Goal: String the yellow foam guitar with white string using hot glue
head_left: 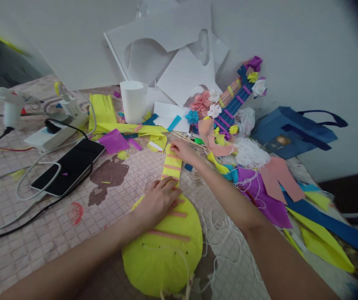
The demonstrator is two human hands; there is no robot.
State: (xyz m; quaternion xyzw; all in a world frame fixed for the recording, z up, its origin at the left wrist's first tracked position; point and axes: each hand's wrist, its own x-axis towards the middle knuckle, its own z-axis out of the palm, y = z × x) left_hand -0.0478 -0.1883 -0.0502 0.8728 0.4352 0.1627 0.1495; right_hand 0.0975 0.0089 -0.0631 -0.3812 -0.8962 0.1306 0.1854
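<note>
On the near part of the grid-patterned tabletop (50,229) lay a yellow guitar shape (160,271), its round body toward the person and its neck pointing away. White string (229,221) ran by a row of small holes in the body, and loose loops trailed over the table to the right. Further up, the left hand (160,196) rested palm-down where body met neck, its fingers extended across the pink strips (170,236). Just beyond, the right hand (183,151) was bent over the neck's far end, fingers curled; from where I stood, I couldn't tell whether they pinched the yellow tip or only pressed it. Off to the left lay a dark-screened phone (72,166) among cables, with a power strip (44,139) behind. Farther back stood a white cylinder (133,104), a blue guitar shape (233,106) trimmed with flowers to its right, and cut white boards (179,77) against the wall (279,50).
</note>
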